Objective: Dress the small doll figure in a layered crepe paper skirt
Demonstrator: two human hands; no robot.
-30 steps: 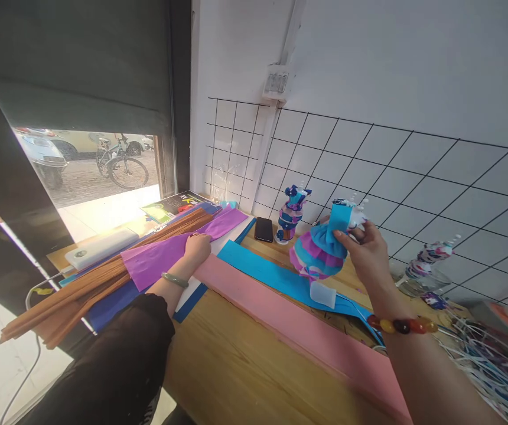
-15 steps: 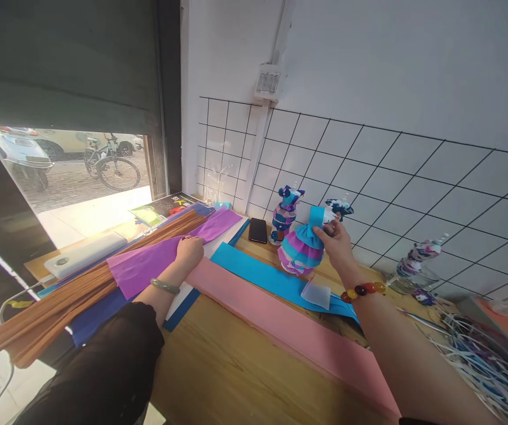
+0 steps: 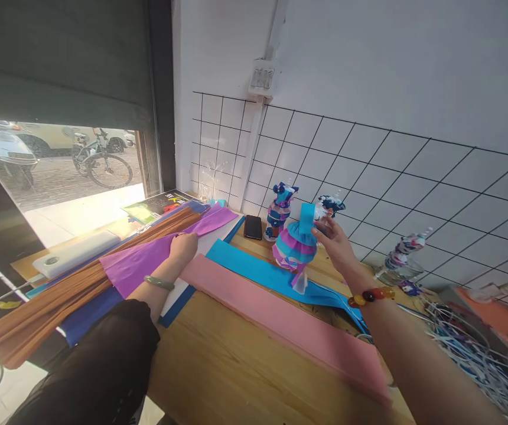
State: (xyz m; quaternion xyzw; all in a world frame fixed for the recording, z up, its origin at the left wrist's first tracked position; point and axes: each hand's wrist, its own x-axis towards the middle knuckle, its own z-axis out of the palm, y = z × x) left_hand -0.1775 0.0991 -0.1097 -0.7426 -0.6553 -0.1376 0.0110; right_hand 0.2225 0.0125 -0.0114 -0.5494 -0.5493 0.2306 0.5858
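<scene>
My left hand [image 3: 184,249] is closed on a purple crepe paper strip [image 3: 136,265], which lies slantwise over brown pleated paper [image 3: 77,283]. With thumb and fingers, my right hand [image 3: 337,243] grips a small ruffled paper dress [image 3: 296,243] near its waist. The dress has turquoise and purple tiers and a flat blue band at the top. A purple-and-white paper tail [image 3: 299,282] hangs below it. Beneath lie a blue paper strip [image 3: 254,268] and a long pink paper strip [image 3: 276,313]. My right fingertips are partly hidden.
Two wrapped ornaments, one blue-purple [image 3: 279,212] and one dark-bowed [image 3: 330,206], stand near the wire grid [image 3: 296,110]. A phone [image 3: 253,227] lies beside them. At right are a glass jar [image 3: 404,273] and tangled white strips [image 3: 466,342]. A white device [image 3: 77,252] sits left.
The view has turned slightly right. The paper tail under the dress has swung left and now hangs nearer the skirt. Both hands keep their grips.
</scene>
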